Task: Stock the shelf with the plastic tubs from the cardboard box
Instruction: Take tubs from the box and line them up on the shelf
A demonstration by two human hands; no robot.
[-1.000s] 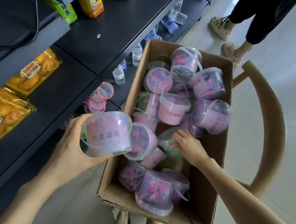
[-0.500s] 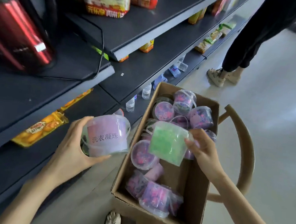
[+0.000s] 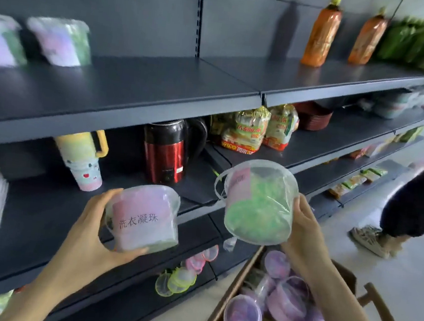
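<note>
My left hand [image 3: 88, 228] grips a pink-labelled plastic tub [image 3: 144, 218] in front of the dark shelving. My right hand [image 3: 305, 233] holds a clear tub of green beads [image 3: 258, 204], tilted with its base toward me, a little higher and to the right. The cardboard box [image 3: 225, 300] sits at the lower right with several purple tubs [image 3: 285, 298] inside. Two tubs [image 3: 58, 39] stand blurred at the left of the upper shelf [image 3: 161, 82].
The middle shelf holds a red kettle [image 3: 165, 150], a pastel cup [image 3: 83, 157] and snack bags [image 3: 248, 127]. Two orange bottles [image 3: 320, 35] stand on the upper shelf at the right. A person's leg and shoe [image 3: 370, 237] are at the right. A wooden chair arm [image 3: 382, 317] curves behind the box.
My view has swung up from the box to the shelves. Both hands rose with their tubs; the right hand lifted the green tub out of the box.
</note>
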